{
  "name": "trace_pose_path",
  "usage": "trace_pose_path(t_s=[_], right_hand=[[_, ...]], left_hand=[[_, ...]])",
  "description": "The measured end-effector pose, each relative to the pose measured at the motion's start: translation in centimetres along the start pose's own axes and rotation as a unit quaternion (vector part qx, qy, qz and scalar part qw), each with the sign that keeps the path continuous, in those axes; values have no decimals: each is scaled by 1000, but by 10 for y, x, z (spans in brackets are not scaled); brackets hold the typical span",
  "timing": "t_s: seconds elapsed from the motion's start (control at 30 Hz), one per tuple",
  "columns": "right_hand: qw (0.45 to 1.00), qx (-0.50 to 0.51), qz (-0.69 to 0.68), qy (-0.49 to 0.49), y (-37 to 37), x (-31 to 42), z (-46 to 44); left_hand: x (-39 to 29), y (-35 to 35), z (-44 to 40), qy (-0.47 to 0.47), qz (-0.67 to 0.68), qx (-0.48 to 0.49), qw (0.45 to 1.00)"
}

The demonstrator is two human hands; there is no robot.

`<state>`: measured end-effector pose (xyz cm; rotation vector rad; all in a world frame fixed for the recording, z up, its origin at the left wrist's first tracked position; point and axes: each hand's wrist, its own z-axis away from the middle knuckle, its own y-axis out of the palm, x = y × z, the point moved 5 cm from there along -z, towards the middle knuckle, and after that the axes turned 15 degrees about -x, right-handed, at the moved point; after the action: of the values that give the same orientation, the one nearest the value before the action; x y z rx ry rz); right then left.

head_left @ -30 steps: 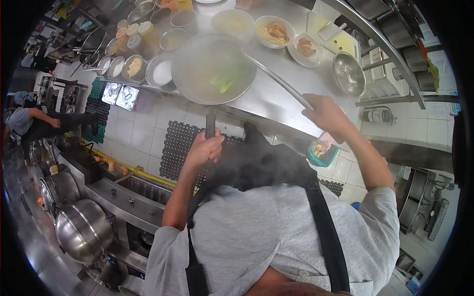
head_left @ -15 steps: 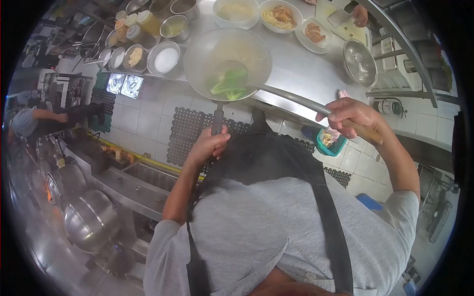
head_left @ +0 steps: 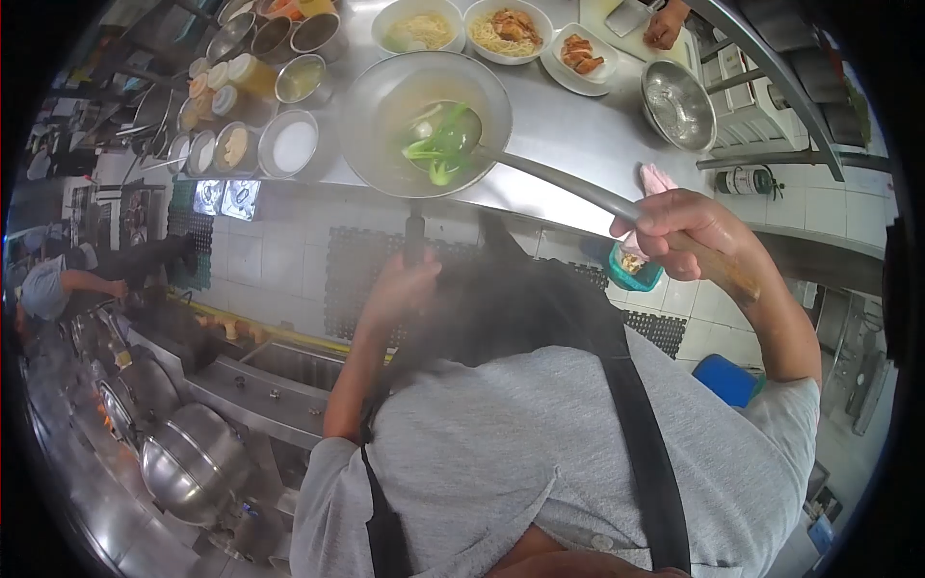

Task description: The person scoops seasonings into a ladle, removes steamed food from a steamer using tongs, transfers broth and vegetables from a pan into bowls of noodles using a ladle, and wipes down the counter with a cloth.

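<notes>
My left hand (head_left: 401,281) is closed around the dark handle of a wok (head_left: 361,144), veiled by steam. The wok hangs over the counter's near edge and holds cloudy liquid. In my right hand (head_left: 686,231) is the long handle of a ladle (head_left: 559,179), gripped near its wooden end. The ladle's bowl is inside the wok, with green leafy vegetables (head_left: 443,144) in and beside it. Beyond the wok stand a bowl of noodles in broth (head_left: 420,29), a bowl of noodles topped with meat (head_left: 509,31) and a plate of sliced meat (head_left: 581,54).
A steel bowl (head_left: 679,104) sits on the counter's right. Salt-like white powder fills a container (head_left: 290,144) among several pots and sauce bottles on the left. Another person's hand (head_left: 665,27) is at a cutting board. Behind me are a stove with a large wok (head_left: 193,464) and another person (head_left: 58,287).
The view has shifted, with the counter items now further left and up. The ladle and greens show more clearly in the wok. Steam now blurs my left hand; both grips stay the same.
</notes>
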<state>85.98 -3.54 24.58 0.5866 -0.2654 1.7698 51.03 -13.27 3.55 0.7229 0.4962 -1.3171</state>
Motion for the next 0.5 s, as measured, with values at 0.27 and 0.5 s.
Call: trace_pose_path(t_s=[0.27,0.5], right_hand=[[999,-18,-20,-41,-23,23,-9],[995,-31,-72,-56,-41,42,-18]], left_hand=[[-19,26,-28,12,73,45,996],[-38,44,-44,30,80,53,995]])
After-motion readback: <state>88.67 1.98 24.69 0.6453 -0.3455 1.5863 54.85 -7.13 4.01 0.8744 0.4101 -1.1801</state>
